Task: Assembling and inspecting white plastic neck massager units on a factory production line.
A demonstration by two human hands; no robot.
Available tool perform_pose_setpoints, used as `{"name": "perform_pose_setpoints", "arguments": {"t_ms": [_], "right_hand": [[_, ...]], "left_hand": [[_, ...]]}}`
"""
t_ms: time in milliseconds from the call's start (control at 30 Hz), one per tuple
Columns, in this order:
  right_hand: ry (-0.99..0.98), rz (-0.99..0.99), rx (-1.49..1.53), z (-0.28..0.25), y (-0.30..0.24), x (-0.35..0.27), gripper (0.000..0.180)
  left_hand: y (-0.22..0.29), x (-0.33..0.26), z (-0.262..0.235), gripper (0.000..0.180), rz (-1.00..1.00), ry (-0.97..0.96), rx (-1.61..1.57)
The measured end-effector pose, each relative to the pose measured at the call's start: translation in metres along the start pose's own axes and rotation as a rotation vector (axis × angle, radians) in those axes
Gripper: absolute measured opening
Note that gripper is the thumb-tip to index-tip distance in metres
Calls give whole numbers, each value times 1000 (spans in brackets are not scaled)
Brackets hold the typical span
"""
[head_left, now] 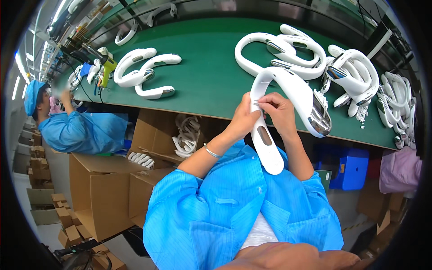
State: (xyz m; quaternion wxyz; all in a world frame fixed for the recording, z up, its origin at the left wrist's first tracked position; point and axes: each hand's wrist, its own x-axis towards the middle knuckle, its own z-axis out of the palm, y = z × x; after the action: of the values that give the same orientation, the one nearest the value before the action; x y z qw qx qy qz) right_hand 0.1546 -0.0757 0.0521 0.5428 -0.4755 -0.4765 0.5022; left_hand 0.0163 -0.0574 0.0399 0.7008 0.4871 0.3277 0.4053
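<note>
I hold a white U-shaped plastic device with chrome pads at its ends just in front of my chest, at the near edge of the green table. My left hand grips its left arm from the side. My right hand pinches a small spot on that same arm with fingertips. The device's lower end hangs down over my blue smock. One chrome pad faces right.
More white U-shaped devices lie on the table: a pair at left, a pile at centre right, a heap at far right. A yellow-green power tool lies far left. Another person in blue works there. Cardboard boxes and a blue bin stand below.
</note>
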Motion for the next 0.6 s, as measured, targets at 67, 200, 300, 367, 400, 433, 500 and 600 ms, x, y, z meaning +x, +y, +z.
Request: {"name": "perform_pose_setpoints", "arguments": {"t_ms": [67, 200, 300, 367, 400, 433, 500, 600], "right_hand": [[-51, 15, 49, -7, 6, 2, 22], [41, -49, -186, -14, 9, 3, 39], [111, 79, 104, -5, -5, -7, 49], [-30, -30, 336, -25, 30, -6, 49], [4, 111, 574, -45, 82, -4, 48], [6, 114, 573, -43, 77, -3, 48], [-68, 47, 225, -39, 54, 1, 46], [-181, -55, -300, -30, 24, 6, 44]], "left_hand": [[-1, 0, -3, 53, 2, -52, 64], [9, -3, 0, 41, -33, -81, -1], [5, -4, 2, 34, -13, -92, -6], [7, -5, 4, 31, 3, -86, 47], [5, -4, 5, 31, 2, -88, 46], [0, -3, 4, 32, 61, -66, 97], [-6, -1, 3, 33, 117, -44, 147], [-8, 1, 3, 30, 158, -52, 105]]}}
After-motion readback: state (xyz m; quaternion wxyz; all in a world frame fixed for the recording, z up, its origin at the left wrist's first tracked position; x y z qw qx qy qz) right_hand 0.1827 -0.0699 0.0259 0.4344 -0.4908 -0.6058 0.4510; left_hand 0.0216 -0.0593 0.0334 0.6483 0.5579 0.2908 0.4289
